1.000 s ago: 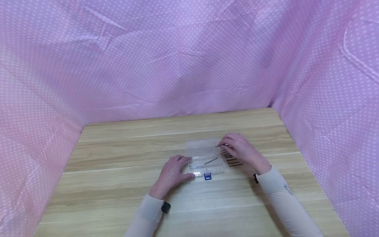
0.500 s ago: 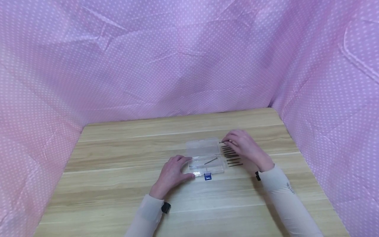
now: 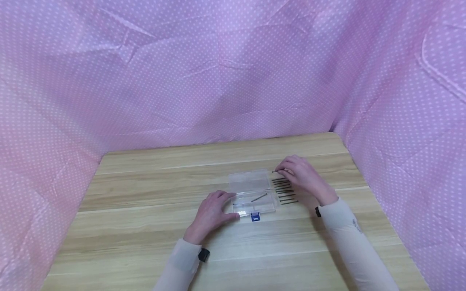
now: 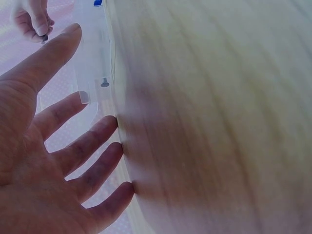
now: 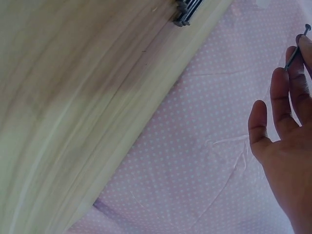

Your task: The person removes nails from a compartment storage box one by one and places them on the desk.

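A clear plastic box [image 3: 270, 209] lies with its lid [image 3: 249, 180] folded back and a blue latch [image 3: 255, 216] at its front. One nail [image 3: 259, 197] lies slantwise inside. My left hand [image 3: 211, 213] holds the box's left end, thumb at the front corner and index finger at the back one; the other fingers [image 4: 105, 163] are spread at the tabletop. My right hand [image 3: 302, 174] pinches a single nail [image 5: 292, 57] between thumb and fingertips, beyond a row of nails [image 3: 285, 190] beside the box. Its head points left in the head view.
The wooden table [image 3: 145, 226] reaches back to a pink dotted cloth [image 3: 225, 81] that hangs behind it and along both sides. The row of nails lies close to the box's right edge, several side by side.
My right hand has moved away from the lid, back and slightly right, carrying the pinched nail to the far end of the row. The left hand and the box have stayed put.
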Available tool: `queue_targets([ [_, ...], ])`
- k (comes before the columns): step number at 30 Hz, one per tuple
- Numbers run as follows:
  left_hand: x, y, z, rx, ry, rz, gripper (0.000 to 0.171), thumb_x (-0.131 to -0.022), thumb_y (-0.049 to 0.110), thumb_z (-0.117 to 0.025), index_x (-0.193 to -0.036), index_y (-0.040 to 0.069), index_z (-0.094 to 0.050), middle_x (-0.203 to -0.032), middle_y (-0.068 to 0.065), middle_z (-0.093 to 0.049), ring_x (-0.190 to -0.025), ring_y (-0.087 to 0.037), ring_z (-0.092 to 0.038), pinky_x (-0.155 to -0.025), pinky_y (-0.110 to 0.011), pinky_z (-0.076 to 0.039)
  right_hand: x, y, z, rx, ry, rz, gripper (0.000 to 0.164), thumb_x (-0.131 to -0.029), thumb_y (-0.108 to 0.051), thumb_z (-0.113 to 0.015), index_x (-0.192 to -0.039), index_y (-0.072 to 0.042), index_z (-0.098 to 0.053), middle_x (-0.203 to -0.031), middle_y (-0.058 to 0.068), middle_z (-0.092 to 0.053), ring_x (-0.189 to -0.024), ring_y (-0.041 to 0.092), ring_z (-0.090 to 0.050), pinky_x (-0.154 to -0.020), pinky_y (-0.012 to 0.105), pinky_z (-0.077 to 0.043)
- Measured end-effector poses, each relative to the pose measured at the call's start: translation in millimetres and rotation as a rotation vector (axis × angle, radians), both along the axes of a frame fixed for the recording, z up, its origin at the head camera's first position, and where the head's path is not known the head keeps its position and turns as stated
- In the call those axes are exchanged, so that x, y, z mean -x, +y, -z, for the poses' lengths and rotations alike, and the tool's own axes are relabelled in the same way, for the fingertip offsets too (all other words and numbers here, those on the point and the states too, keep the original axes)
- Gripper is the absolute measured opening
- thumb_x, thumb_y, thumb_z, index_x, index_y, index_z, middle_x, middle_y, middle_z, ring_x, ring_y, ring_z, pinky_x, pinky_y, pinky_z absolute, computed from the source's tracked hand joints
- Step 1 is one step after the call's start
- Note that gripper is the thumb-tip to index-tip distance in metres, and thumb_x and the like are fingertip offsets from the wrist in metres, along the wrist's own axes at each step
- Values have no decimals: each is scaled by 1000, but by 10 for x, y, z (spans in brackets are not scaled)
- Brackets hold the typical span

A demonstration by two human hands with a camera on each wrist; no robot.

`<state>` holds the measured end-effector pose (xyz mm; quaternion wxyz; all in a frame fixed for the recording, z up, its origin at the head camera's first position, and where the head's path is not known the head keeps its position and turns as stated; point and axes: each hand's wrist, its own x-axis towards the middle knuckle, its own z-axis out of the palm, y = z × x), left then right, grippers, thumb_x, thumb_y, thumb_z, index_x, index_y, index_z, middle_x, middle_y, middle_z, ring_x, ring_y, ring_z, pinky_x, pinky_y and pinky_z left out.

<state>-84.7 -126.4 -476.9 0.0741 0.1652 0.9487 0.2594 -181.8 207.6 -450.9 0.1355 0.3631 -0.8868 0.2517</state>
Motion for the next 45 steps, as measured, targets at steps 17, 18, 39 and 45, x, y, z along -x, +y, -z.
queue_targets([
  [17,2,-4,-9,-2,-15,-8,70,-83,48,-85,-142,17,-63,-133,-12,-63,-125,-34,-57,-103,-55,-47,96,29,30,-97,-140,66,10,-93,-10,-77,-103,-10,-78,-103,7,-74,-100,31,-67,-92,53,-49],
  [18,2,-3,-8,-2,-16,-8,70,-83,48,-85,-142,17,-63,-133,-12,-63,-125,-34,-57,-103,-55,-47,100,29,33,-103,-144,69,10,-93,-10,-76,-103,-10,-78,-103,7,-74,-100,31,-67,-92,53,-48],
  [39,-4,-2,-8,-3,-12,-14,70,-82,48,-86,-142,18,-63,-133,-11,-62,-125,-33,-57,-104,-54,-47,175,1,124,-171,-210,58,10,-95,-14,-75,-103,-11,-78,-104,6,-74,-103,31,-65,-93,55,-47],
  [45,-4,-2,-6,-4,-8,-11,70,-82,48,-85,-142,17,-63,-133,-11,-63,-124,-33,-57,-103,-54,-48,200,-16,134,-197,-218,54,9,-96,-14,-74,-103,-11,-78,-105,6,-74,-104,31,-65,-94,55,-48],
])
